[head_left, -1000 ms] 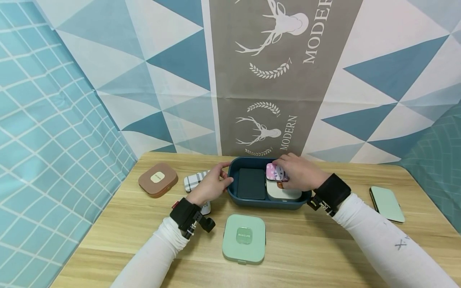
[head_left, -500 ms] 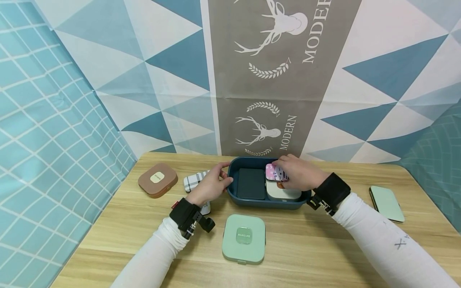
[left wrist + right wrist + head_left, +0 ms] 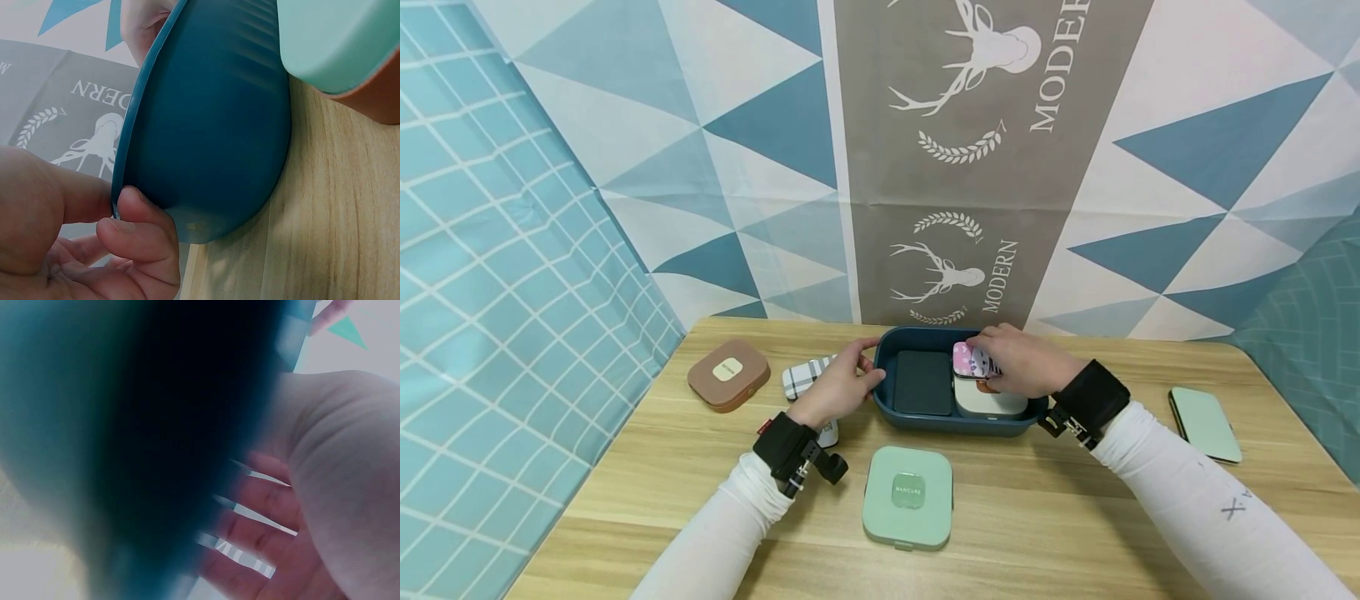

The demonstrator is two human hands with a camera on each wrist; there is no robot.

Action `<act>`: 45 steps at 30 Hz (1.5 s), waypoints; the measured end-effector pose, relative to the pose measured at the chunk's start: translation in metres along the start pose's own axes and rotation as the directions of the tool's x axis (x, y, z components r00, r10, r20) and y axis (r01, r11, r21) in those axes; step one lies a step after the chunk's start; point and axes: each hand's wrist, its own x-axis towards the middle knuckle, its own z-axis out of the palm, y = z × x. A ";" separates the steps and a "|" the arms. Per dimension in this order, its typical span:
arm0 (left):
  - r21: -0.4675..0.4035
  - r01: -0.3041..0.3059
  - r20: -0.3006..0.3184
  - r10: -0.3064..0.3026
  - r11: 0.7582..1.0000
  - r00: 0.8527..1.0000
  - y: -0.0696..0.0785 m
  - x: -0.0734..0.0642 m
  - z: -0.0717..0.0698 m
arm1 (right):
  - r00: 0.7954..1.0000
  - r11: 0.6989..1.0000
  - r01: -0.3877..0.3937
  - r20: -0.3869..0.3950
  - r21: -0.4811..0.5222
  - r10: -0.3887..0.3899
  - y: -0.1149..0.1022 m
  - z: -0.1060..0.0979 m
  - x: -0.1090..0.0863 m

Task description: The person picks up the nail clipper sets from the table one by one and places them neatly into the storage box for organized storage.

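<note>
A dark blue bin (image 3: 951, 423) stands at the back of the table, and my left hand (image 3: 838, 385) pinches its left rim. The left wrist view shows the thumb and fingers (image 3: 144, 231) on either side of that rim. Inside the bin, a dark flat case (image 3: 923, 383) lies on the left and a white case (image 3: 988, 402) on the right. Over the white case, my right hand (image 3: 1022, 362) holds a small pink case (image 3: 972, 360) with a cartoon print, its right part hidden by the fingers. The right wrist view is mostly blocked by a dark blur.
A mint green manicure case (image 3: 907, 500) lies in front of the bin. Left of it are a brown case (image 3: 728, 375) and a plaid case (image 3: 805, 377), partly behind my left hand. Another pale green case (image 3: 1206, 425) rests at the right on the wooden table (image 3: 1037, 533).
</note>
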 end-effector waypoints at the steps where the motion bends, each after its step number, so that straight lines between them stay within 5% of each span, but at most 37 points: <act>1: 0.002 -0.001 0.000 0.001 1.000 1.000 0.000 0.000 0.000 | 1.000 1.000 0.001 0.001 -0.001 -0.001 0.000 0.000 0.000; 45: -0.015 -0.007 0.011 0.007 1.000 1.000 -0.002 0.001 -0.001 | 0.999 0.999 0.043 -0.028 0.026 -0.042 0.002 0.000 -0.007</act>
